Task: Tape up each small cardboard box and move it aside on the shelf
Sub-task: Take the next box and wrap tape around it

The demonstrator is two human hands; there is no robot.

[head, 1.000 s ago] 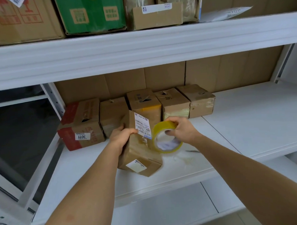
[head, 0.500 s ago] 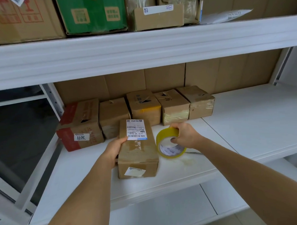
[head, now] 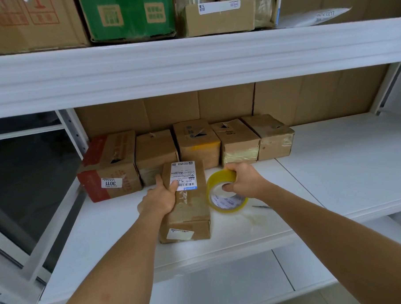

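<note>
**Box flat on the shelf, tape roll beside it**

Your forearms enter from the bottom edge, and their elbows are cut off. Your left hand [head: 159, 199] covers the box's [head: 190, 203] left edge; its thumb lies over the white label [head: 183, 175], and the fingers wrap the side where you cannot see them. Your right hand [head: 242, 181] grips the tape roll [head: 224, 194], with a finger through the core, so part of the ring is hidden. The print inside the core is too small to read.

The box lies flat at lower centre of the frame on the white shelf [head: 333, 169], long side running away from you. It is brown and creased, with clear tape glinting on top and a second small label on its near face. The roll is yellow, tilted, just to the right of the box and resting on the shelf. A thin metal object [head: 261, 206] lies right of the roll; you cannot tell what it is.

Behind, at mid-frame, five small boxes [head: 238, 141] stand in a row against a cardboard backing, the far end of the box nearly touching them. The leftmost is red-trimmed and tagged 3011. On the upper shelf, cartons are cut off by the top edge, one of them green [head: 129, 14].
</note>
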